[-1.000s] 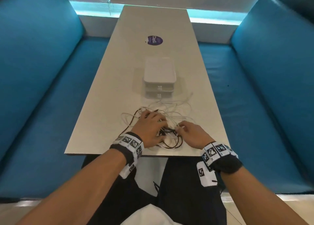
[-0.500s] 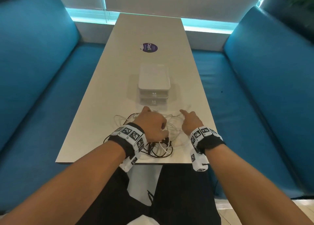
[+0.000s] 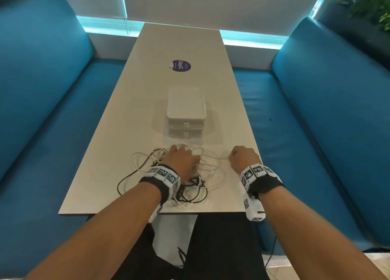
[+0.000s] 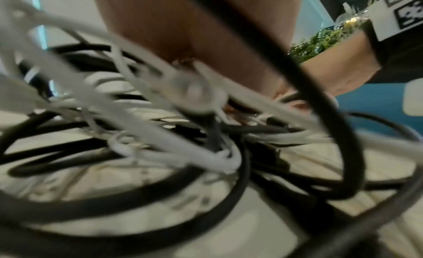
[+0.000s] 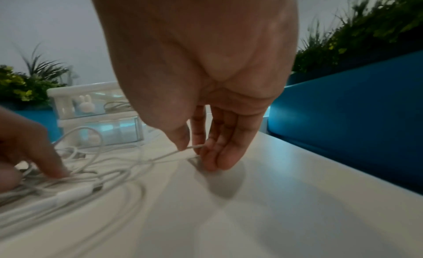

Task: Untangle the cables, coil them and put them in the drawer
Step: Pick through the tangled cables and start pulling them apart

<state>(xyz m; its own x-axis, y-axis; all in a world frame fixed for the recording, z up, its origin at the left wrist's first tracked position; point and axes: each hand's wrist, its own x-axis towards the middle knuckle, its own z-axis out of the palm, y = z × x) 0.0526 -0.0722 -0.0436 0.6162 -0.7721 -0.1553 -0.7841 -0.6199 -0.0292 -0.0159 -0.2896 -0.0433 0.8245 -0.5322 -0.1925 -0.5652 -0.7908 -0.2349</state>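
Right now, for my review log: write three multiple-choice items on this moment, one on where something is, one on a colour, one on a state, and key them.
1. Where does the drawer unit stand?
A. on the table, beyond the cable tangle
B. on the bench
C. on the person's lap

2. What colours are the cables?
A. red and yellow
B. white and black
C. all blue

3. What is the right hand doing?
A. lying flat on the table
B. pinching a white cable
C. opening a drawer

Key: 1 A, it sits mid-table past the tangle; 2 B, both colours show in the heap; 3 B, the right wrist view shows thumb and finger pinching the cable.
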